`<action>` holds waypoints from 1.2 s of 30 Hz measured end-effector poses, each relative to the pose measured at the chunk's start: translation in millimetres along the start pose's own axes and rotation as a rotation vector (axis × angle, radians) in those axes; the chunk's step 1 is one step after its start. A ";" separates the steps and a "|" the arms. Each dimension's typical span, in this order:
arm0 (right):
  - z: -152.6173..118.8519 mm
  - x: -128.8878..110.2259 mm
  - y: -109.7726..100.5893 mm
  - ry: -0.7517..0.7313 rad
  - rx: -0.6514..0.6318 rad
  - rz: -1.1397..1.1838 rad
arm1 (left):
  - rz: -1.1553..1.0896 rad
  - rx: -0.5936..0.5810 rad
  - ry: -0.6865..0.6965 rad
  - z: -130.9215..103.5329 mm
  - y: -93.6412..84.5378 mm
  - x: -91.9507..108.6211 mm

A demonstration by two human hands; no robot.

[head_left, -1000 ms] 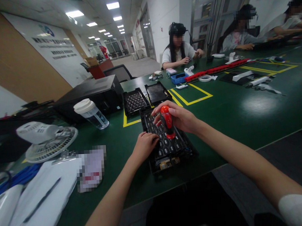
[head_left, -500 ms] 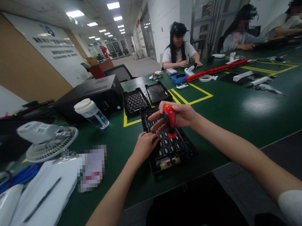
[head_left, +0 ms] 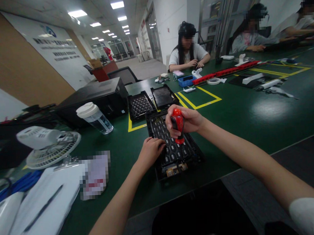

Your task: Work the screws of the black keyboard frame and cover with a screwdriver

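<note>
My right hand [head_left: 185, 121] is wrapped around the handle of a red and black screwdriver [head_left: 177, 124], held upright with its shaft pointing down. Below it lies a black plastic case [head_left: 155, 166] with rows of dark rounded cells; where the screwdriver's tip ends I cannot make out. At the case's left side, my left hand [head_left: 152, 151] grips the edge with bent fingers, the fingertips reaching over the cells. A small tan circuit board [head_left: 177, 169] sits at the near end of the case.
Two black trays [head_left: 140, 106] lie beyond the case, near yellow tape [head_left: 206, 102]. On the left are a bottle [head_left: 95, 117], a white fan [head_left: 50, 144] and a clipboard with paper [head_left: 63, 199]. A blue box [head_left: 186, 81] and a red strip [head_left: 223, 73] lie farther back; co-workers sit across the table.
The fingers of my right hand have closed around the screwdriver handle, where before they were spread. My left hand stays in place. The person across has brought their hands together.
</note>
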State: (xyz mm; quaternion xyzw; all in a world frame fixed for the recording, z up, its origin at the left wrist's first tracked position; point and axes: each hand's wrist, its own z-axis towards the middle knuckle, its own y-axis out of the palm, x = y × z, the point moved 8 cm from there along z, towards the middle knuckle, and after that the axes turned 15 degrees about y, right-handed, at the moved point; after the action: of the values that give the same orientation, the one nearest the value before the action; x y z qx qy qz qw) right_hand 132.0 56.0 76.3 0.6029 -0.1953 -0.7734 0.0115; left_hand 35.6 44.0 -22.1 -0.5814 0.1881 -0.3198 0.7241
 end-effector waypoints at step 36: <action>-11.2 -5.6 33.8 -0.172 0.081 -0.195 | 0.004 0.015 -0.003 0.8 -0.4 1.1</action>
State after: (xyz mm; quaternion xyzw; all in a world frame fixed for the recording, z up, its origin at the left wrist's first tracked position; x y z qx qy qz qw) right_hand 136.6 23.0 89.9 0.5503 -0.1669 -0.8113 -0.1050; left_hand 36.8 43.7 -21.4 -0.5763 0.1858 -0.3188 0.7292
